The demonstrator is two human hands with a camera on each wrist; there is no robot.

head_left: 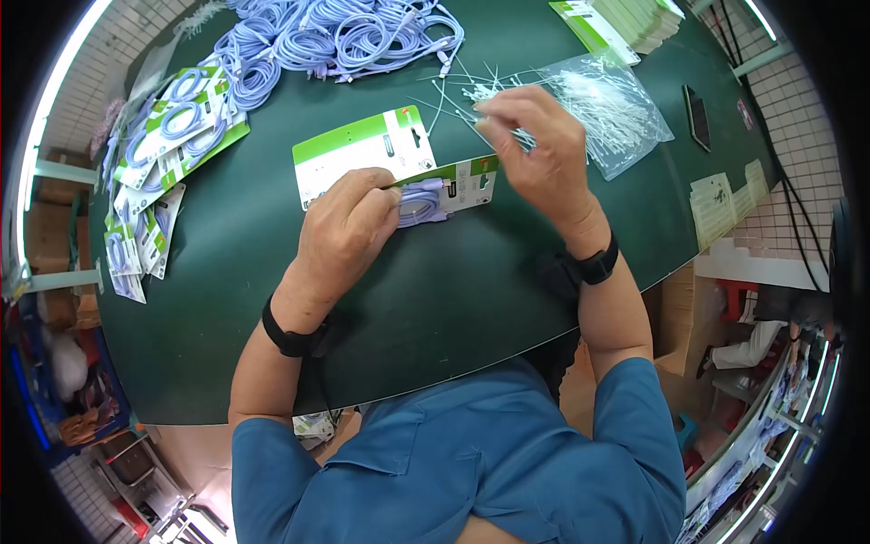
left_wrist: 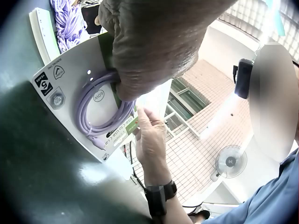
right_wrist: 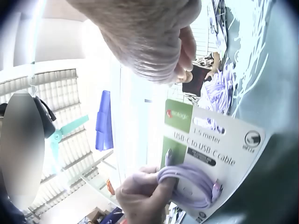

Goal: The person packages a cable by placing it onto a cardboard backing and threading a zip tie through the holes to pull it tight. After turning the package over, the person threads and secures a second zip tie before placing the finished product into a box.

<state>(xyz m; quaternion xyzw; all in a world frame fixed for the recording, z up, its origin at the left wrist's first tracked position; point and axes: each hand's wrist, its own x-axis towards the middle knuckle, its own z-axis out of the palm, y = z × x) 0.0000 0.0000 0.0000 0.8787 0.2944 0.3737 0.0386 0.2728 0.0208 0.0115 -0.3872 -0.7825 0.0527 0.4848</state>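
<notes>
My left hand point(head_left: 349, 227) grips a green-and-white packaging card point(head_left: 476, 186), tilted up off the table. A coiled lilac USB-C cable point(right_wrist: 202, 179) lies against the card's face, pinned there by the left thumb and fingers. In the left wrist view the same coil point(left_wrist: 84, 112) spreads over the card's other side. My right hand point(head_left: 548, 154) is raised just right of the card, fingers bent, thumb and forefinger tips close together. I cannot tell whether a thin tie is between them. Behind the left hand a second card point(head_left: 358, 140) lies flat on the table.
A clear bag of white twist ties point(head_left: 616, 113) lies beyond the right hand, with loose ties point(head_left: 453, 100) beside it. Coiled lilac cables point(head_left: 335, 36) pile at the back. Finished carded cables point(head_left: 172, 154) heap at left. A card stack point(head_left: 634, 23) and phone point(head_left: 697, 118) sit at right.
</notes>
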